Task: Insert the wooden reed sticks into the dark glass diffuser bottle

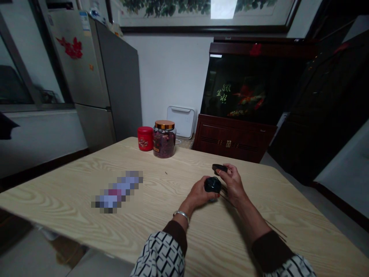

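Note:
My left hand [198, 194] is wrapped round a small dark, glossy round container [212, 185] above the table; what is inside it I cannot make out. A flat black round lid [219, 168] is pinched between the thumb and fingers of my right hand [235, 184], a little above and behind the container, apart from it. Thin brown sticks [276, 227] run beneath my right forearm. Their other ends show near my right palm, and whether the hand touches them I cannot tell.
On the wood-grain table [173, 184] stand a red canister [145, 139] and a glass jar [164, 142] with a copper-coloured lid, full of dark reddish dried pieces. A blurred-out oblong item [119, 191] lies at left. A small dark scrap [166, 173] lies mid-table.

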`<control>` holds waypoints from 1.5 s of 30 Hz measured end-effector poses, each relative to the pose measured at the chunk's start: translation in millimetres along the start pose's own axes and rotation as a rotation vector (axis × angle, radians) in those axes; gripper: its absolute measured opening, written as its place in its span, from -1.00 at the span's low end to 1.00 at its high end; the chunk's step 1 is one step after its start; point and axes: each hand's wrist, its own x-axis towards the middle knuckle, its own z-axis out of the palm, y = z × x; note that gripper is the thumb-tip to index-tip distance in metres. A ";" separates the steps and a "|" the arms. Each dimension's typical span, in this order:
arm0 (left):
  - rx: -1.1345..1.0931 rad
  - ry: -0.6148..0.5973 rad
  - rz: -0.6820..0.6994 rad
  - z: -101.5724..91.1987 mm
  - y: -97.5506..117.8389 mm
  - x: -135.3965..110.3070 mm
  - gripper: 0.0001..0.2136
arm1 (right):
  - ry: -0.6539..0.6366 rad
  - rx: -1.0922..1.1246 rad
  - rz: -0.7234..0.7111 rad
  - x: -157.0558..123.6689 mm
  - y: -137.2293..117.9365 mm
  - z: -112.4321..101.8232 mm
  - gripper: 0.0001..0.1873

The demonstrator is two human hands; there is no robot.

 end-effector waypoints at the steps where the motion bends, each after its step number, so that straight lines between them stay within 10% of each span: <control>1: -0.012 -0.004 -0.009 0.2 -0.4 0.3 -0.39 | -0.018 -0.010 0.001 -0.2 6.9 -1.5 -0.42; 11: -0.053 0.000 -0.065 -0.4 7.9 -1.7 -0.40 | -0.383 -0.664 -0.148 5.8 -20.6 -27.6 -0.27; 17: -0.026 -0.016 -0.070 -2.5 9.6 -2.1 -0.41 | -0.674 -1.021 -0.216 26.8 -55.8 -20.5 -0.59; 28: -0.062 -0.012 -0.068 0.1 4.6 -1.2 -0.43 | -0.583 -1.535 -0.217 29.8 -64.5 4.3 -0.35; 36: -0.041 -0.032 -0.081 -2.7 11.6 -2.6 -0.41 | -0.544 -1.167 -0.146 27.7 -70.8 -7.1 -0.18; 42: -0.035 -0.015 -0.082 -2.5 14.3 -3.4 -0.39 | -0.201 -1.402 -0.070 10.7 -88.1 -13.3 -0.12; 45: -0.049 -0.027 -0.090 -2.2 13.8 -3.1 -0.40 | -0.262 -1.317 -0.101 12.8 -83.0 -15.4 -0.21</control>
